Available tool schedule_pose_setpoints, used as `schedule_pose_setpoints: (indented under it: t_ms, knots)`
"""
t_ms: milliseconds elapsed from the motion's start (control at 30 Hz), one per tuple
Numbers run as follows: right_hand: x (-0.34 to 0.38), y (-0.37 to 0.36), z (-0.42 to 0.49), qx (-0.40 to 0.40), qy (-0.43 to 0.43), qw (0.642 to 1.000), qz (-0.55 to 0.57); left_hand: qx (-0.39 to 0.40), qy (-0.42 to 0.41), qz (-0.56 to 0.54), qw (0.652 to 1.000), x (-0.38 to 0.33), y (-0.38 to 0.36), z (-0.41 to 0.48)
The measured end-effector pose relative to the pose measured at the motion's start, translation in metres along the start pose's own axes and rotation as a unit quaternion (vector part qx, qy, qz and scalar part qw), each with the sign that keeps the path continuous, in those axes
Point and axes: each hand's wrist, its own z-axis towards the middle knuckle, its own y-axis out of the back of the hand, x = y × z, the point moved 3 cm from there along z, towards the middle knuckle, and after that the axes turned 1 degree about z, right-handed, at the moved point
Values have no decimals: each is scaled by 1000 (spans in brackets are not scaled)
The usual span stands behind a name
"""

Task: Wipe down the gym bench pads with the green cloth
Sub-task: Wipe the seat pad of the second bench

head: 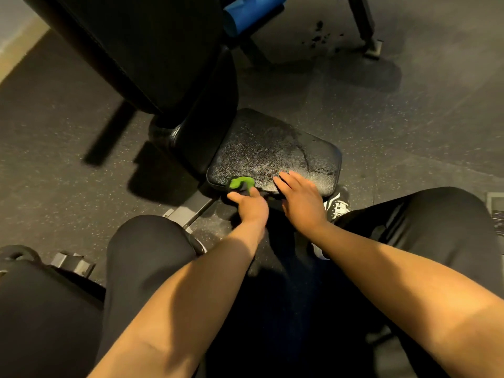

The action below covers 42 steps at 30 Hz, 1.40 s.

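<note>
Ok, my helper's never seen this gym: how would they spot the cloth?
Find the black bench's small seat pad, glistening wet. At its near left corner the left hand grips a bunched cloth. It is the only bright green thing among black padding and grey floor.

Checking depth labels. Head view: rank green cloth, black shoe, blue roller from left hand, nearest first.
1. green cloth, gripped in the left hand.
2. black shoe, to the right, by the seat pad.
3. blue roller, top of view.

Bunched green cloth [240, 182] on seat pad [272, 144]
</note>
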Motion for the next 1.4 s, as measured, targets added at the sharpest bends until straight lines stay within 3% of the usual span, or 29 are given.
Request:
schedule_pose_setpoints:
  t_ms: [100,267,367,467,633,967,1100,1200,1267,1400]
  knots:
    - [-4,0,-5,11,-4,999,32,69,-71,15,995,11,-24,-11]
    - [2,0,-1,6,-18,999,46,56,-85,1,995,14,-17,-4]
    - [6,2,1,-11,-29,998,46,-69,-62,-60,994,19,17,7]
    - [8,3,2,-23,-17,999,26,-195,28,-176,964,21,50,30]
    - [15,-5,1,-17,-9,1000,-5,-90,95,-294,947,20,30,54]
    - [18,-14,1,0,-20,1000,1,20,38,-193,980,38,-12,20]
    - [24,-9,9,-15,-19,999,26,-52,2,-161,986,32,6,21]
    - [30,-9,18,-2,-7,999,33,-151,-1,-214,965,18,31,35]
    - [30,-12,20,-4,-1,1000,27,-152,19,-246,957,10,39,41]
    - [27,-15,19,8,7,999,31,-110,28,-203,973,13,25,34]
